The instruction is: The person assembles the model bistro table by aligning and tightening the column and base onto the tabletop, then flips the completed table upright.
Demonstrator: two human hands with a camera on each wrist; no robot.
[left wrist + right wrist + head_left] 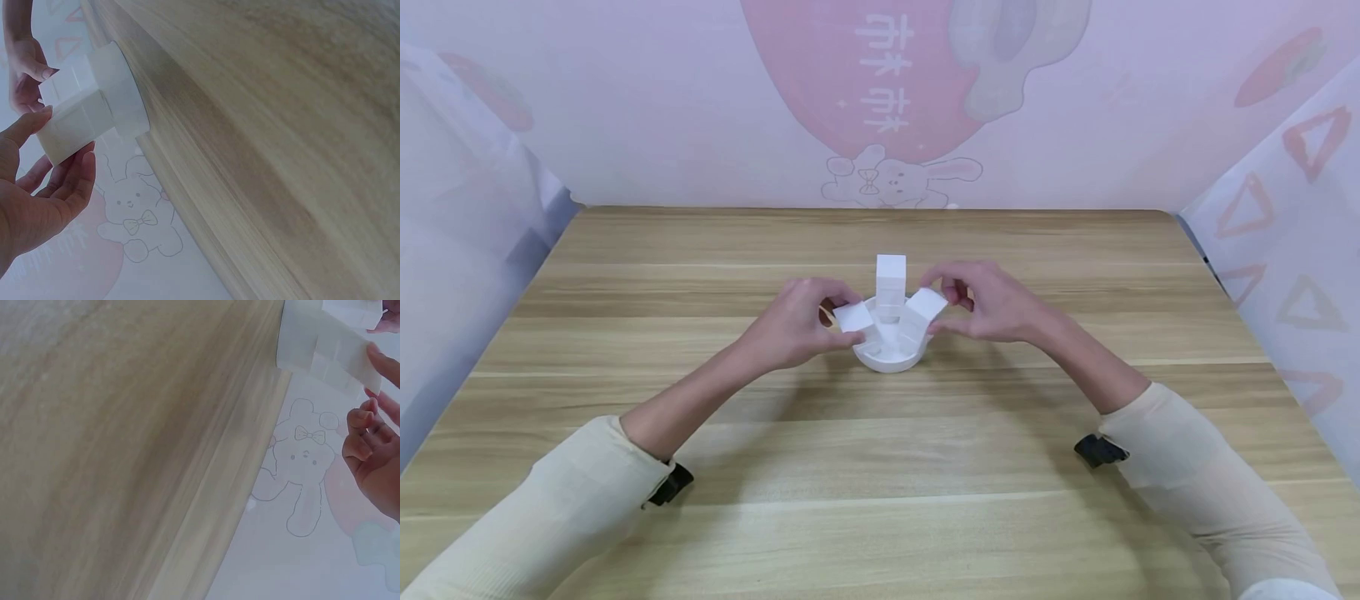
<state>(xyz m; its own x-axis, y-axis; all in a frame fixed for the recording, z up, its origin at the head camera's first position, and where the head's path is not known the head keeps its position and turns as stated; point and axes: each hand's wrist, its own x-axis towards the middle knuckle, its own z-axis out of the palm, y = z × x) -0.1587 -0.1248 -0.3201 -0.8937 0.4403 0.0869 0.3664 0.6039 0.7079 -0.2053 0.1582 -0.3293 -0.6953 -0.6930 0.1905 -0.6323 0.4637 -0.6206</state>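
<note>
A round white dish (889, 364) rests on the table, holding three upright white blocks or small boxes. The left white box (854, 317) tilts outward at the dish's left side. My left hand (805, 325) pinches it between thumb and fingertips, as the left wrist view also shows with the box (78, 125). On the other side, my right hand (992, 302) holds the right white box (925, 308) by its outer end with thumb and forefinger, other fingers curled. The rear white box (891, 279) stands upright, untouched by either hand. The boxes' lower ends are partly hidden.
The wood-grain table (887, 492) extends around the dish on all sides. A pink printed backdrop (662, 108) rises behind its far edge, and pale side curtains (1292, 250) flank it. A dark device (1101, 450) sits at the right sleeve, another (670, 485) at the left.
</note>
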